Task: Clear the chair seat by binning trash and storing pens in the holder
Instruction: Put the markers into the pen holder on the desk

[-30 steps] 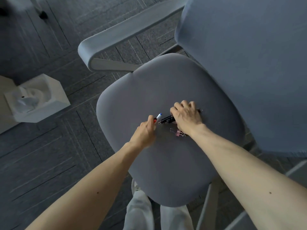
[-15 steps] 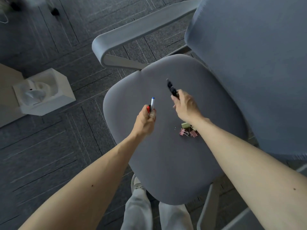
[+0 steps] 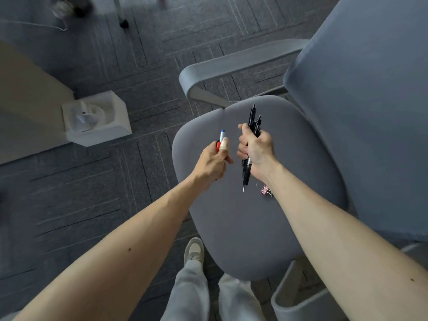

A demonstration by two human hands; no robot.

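Observation:
My right hand (image 3: 256, 150) grips a bundle of black pens (image 3: 253, 122), held upright above the grey chair seat (image 3: 243, 223); one pen tip points down below my fist. In my left hand (image 3: 212, 162), raised just left of the right one, are a white pen with a blue tip (image 3: 222, 135) and a red one beside it. A pink binder clip (image 3: 266, 190) lies on the seat next to my right wrist, partly hidden by the forearm.
A white square bin (image 3: 97, 119) with crumpled paper inside stands on the dark carpet to the left, beside a pale desk panel (image 3: 25, 89). The chair's armrest (image 3: 231, 66) and backrest (image 3: 361, 112) rise behind and to the right. My legs and a shoe (image 3: 194, 251) are below.
Both hands lifted off the seat with pens in them. The right hand turned its black pens upright. My view swung right, so the bin and chair sit further right.

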